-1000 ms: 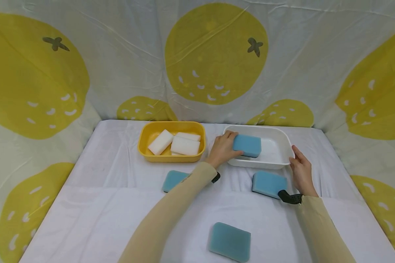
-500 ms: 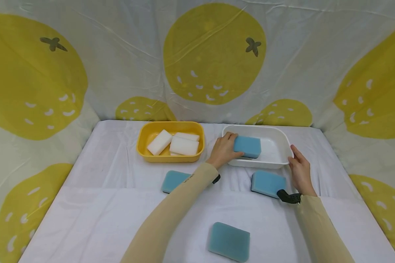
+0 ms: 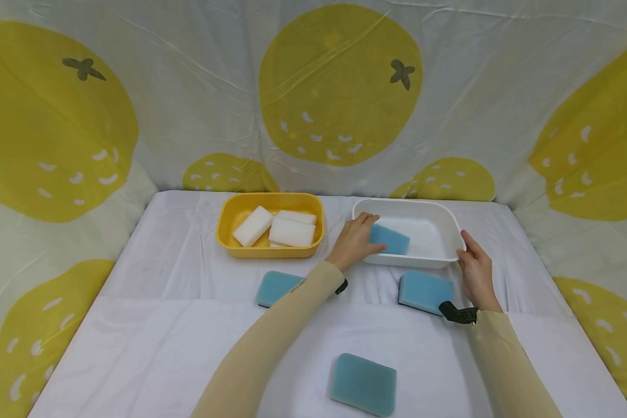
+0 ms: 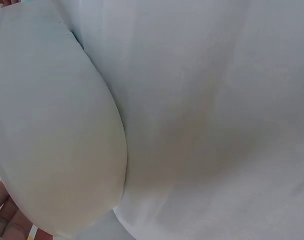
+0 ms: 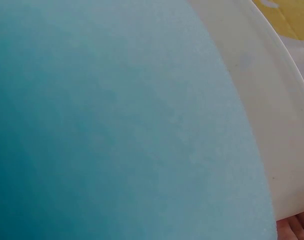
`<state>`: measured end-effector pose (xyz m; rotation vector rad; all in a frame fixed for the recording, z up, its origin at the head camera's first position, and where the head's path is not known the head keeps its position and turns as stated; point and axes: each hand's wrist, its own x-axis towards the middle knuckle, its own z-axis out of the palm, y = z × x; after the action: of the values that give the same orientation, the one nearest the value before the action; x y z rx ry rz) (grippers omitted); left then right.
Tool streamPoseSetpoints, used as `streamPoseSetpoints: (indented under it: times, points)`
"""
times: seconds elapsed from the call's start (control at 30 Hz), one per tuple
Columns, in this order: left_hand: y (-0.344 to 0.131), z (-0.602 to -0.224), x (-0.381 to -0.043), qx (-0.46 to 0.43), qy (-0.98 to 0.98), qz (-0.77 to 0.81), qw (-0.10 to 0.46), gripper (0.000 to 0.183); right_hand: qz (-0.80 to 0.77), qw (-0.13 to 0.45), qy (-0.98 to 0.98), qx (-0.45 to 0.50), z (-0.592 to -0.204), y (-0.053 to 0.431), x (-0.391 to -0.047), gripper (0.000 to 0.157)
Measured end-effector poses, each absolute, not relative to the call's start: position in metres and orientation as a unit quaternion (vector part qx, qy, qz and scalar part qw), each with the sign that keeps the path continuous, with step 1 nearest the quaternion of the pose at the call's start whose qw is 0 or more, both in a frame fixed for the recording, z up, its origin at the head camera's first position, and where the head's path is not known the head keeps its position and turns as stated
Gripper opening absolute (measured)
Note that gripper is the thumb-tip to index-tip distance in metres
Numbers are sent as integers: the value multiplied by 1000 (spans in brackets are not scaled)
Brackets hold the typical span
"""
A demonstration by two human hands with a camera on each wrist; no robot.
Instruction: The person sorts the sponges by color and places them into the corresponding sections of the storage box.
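My left hand (image 3: 351, 241) reaches over the left end of a white plastic tray (image 3: 441, 241). Inside the tray a blue sponge (image 3: 392, 240) lies tilted beside that hand, its top edge below the forefinger and the thumb overlapping its near corner. At the tray's right end my right hand (image 3: 478, 276) pinches the rim between thumb and fingers. The tray's outer wall (image 4: 51, 125) fills much of the left wrist view, with fingers (image 4: 11, 222) at the lower left. A blue sponge (image 5: 141, 125) close to the lens covers most of the right wrist view.
Left of the tray stands a yellow tub (image 3: 224, 235) with several white sponges (image 3: 292, 232). Blue sponges lie on the white cloth (image 3: 162, 348): one sponge (image 3: 425, 292) before the tray, another (image 3: 278, 287) partly under the left forearm, a third sponge (image 3: 364, 384) at the front.
The blue sponge at my left hand has dropped lower in the white tray and tipped, coming away from the forefinger. My right hand has kept its hold on the rim.
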<state>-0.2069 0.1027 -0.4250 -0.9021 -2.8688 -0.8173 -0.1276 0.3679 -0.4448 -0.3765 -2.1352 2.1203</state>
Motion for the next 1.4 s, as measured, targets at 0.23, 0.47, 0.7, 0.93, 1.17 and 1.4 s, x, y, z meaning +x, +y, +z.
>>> streamPoseSetpoints:
  times: [0.23,0.47,0.7,0.93,1.17,1.4]
  points:
    - [95,-423,-204,-297,-910,-289,1,68,700,54,-700,-131,-445,368,-128,53]
    - [79,-416,-199,-304,-894,-329,-5,68,706,56,-694,-130,-446,369,-128,54]
    - [61,-406,-191,-319,-872,-371,-2,68,702,52,-699,-127,-445,370,-127,54]
    - [45,-401,-181,-328,-849,-414,-14,67,705,57,-696,-124,-445,368,-127,54]
    - [31,-400,-171,-342,-834,-434,-5,66,706,57,-695,-119,-445,368,-127,54]
    - [18,-401,-159,-337,-826,-452,-8,64,703,55,-700,-118,-445,369,-127,53]
